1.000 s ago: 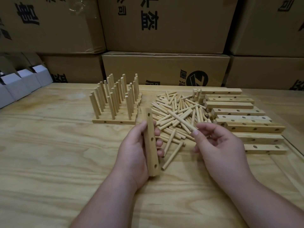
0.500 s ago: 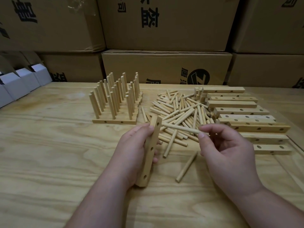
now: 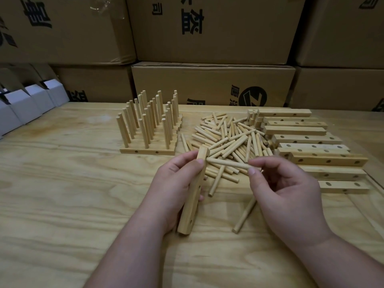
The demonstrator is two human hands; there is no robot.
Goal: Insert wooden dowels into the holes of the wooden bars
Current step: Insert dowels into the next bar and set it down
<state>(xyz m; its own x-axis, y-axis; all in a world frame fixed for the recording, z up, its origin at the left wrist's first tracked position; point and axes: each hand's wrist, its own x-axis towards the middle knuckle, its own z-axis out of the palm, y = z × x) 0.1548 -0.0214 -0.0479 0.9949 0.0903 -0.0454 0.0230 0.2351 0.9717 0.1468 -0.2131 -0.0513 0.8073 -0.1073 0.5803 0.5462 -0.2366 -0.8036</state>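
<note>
Gripping a bar (image 3: 194,192), the left hand (image 3: 173,188) steadies it while the right hand (image 3: 284,194) pinches a dowel (image 3: 228,163); a tilted approach could jam it at the top hole.

Left hand (image 3: 173,183): gripping a wooden bar (image 3: 194,194) on end, its lower end resting on the plywood table (image 3: 62,194).
Right hand (image 3: 286,196): pinching a dowel (image 3: 227,163) by one end, the other end meeting the bar near its top.
Loose dowels (image 3: 228,136): lying heaped beyond the hands; one dowel (image 3: 244,216) lying apart beneath the right hand.
Finished bars (image 3: 148,129): standing left of the heap, dowels pointing upright.
Drilled bars (image 3: 307,142): lying in rows at right.
Cardboard boxes (image 3: 212,30): standing stacked behind.
</note>
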